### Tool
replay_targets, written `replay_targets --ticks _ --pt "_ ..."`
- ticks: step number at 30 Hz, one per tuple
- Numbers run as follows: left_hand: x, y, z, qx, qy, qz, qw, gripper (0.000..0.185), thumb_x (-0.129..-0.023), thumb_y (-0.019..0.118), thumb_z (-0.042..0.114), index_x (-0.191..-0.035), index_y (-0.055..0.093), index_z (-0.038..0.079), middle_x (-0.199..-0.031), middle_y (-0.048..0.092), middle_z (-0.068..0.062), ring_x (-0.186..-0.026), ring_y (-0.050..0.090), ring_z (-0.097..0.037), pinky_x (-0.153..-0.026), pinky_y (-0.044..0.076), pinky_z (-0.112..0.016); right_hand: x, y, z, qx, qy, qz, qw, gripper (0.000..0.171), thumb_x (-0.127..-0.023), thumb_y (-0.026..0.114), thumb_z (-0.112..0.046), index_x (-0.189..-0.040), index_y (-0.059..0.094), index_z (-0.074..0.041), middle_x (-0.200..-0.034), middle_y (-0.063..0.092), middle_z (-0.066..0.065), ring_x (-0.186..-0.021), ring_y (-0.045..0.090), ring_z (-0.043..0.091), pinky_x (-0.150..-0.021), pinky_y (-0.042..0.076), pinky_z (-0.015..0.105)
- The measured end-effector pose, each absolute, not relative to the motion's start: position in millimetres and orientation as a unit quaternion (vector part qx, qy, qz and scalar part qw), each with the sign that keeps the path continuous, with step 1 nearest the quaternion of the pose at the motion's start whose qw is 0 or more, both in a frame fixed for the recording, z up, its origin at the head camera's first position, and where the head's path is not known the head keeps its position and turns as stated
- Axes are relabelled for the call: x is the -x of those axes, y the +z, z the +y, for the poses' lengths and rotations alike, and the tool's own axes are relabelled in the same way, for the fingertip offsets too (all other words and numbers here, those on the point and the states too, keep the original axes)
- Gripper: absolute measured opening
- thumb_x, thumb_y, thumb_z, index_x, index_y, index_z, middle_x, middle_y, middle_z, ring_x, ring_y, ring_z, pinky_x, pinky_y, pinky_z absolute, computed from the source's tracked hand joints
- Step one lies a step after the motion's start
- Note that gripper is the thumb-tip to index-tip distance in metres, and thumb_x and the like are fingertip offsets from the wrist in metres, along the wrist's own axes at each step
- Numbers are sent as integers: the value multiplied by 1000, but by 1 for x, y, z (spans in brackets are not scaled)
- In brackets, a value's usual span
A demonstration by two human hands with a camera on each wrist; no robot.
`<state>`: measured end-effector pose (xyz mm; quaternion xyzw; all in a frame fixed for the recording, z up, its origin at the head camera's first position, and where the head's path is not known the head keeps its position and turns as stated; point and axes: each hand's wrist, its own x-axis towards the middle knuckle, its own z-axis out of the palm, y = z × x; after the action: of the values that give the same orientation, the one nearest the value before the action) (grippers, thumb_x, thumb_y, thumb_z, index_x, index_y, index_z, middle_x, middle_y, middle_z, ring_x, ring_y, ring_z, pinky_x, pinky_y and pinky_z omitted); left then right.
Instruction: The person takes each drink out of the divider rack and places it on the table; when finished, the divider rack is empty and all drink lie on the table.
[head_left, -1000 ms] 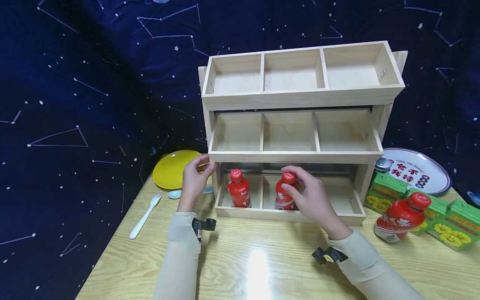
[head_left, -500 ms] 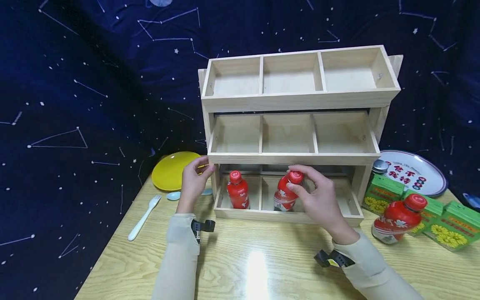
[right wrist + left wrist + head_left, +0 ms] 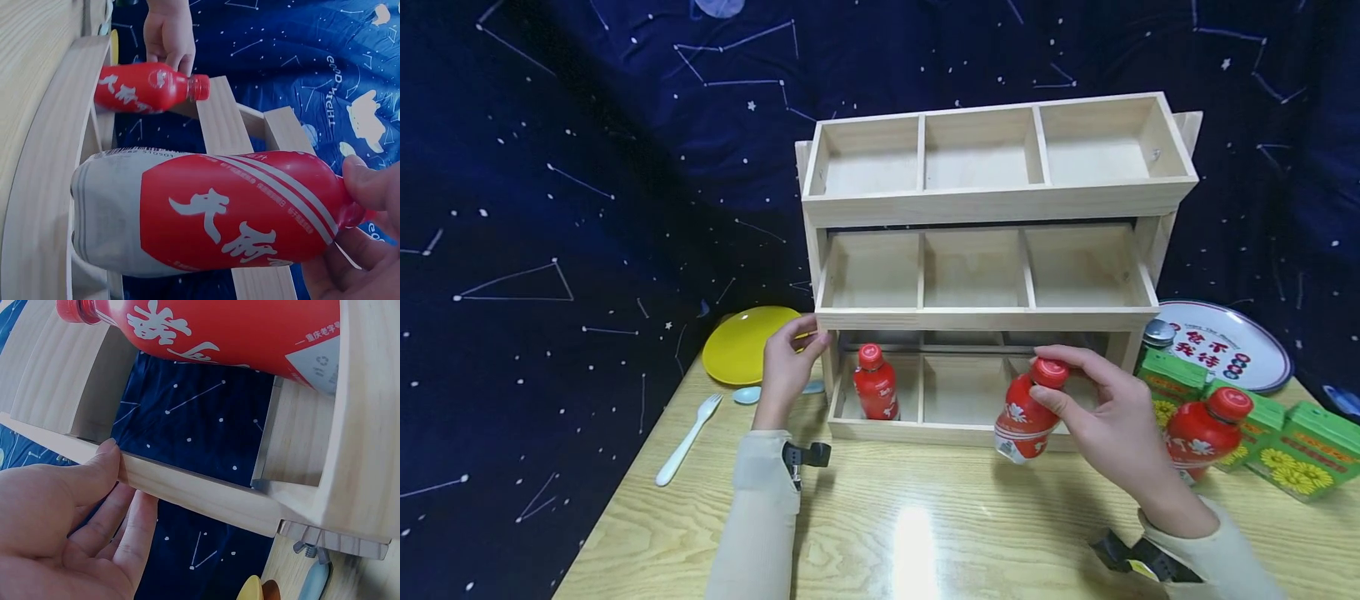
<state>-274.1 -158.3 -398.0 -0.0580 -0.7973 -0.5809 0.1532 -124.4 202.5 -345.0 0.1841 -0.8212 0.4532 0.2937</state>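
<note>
A three-tier wooden rack (image 3: 992,317) stands on the wooden table (image 3: 895,525). My right hand (image 3: 1112,425) grips a red bottle (image 3: 1026,412) (image 3: 212,212) by its cap end, tilted, just in front of the rack's bottom tier. My left hand (image 3: 786,367) (image 3: 69,531) holds the rack's left post, thumb on its edge. A second red bottle (image 3: 875,383) (image 3: 237,331) (image 3: 147,87) stands in the bottom-left compartment.
A third red bottle (image 3: 1202,429) and green cartons (image 3: 1292,442) sit at the right, with a printed round tray (image 3: 1232,342) behind. A yellow plate (image 3: 745,342), a blue spoon (image 3: 752,390) and a white fork (image 3: 688,437) lie at the left. A star-patterned dark cloth hangs behind.
My right hand has lifted the red bottle out of the bottom middle compartment and drawn it right and toward me. The left hand has stayed on the rack.
</note>
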Motion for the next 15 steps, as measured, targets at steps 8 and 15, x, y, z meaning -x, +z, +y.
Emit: replay_targets --ticks 8,15 --pt "276 -398 -157 53 -579 -799 151 35 -90 74 12 -124 66 9 -119 66 -8 -104 65 -25 -90 56 -35 103 -348 234 -131 443 -836 297 56 -71 79 18 -122 67 -2 -112 68 -3 -97 61 4 -84 47 7" --pt "275 -398 -157 49 -585 -796 147 35 -90 74 13 -124 66 9 -119 66 -8 -104 65 -25 -91 55 -34 88 -357 260 -86 423 -850 301 54 -73 79 14 -122 68 -6 -109 65 -17 -84 58 0 -63 44 5"
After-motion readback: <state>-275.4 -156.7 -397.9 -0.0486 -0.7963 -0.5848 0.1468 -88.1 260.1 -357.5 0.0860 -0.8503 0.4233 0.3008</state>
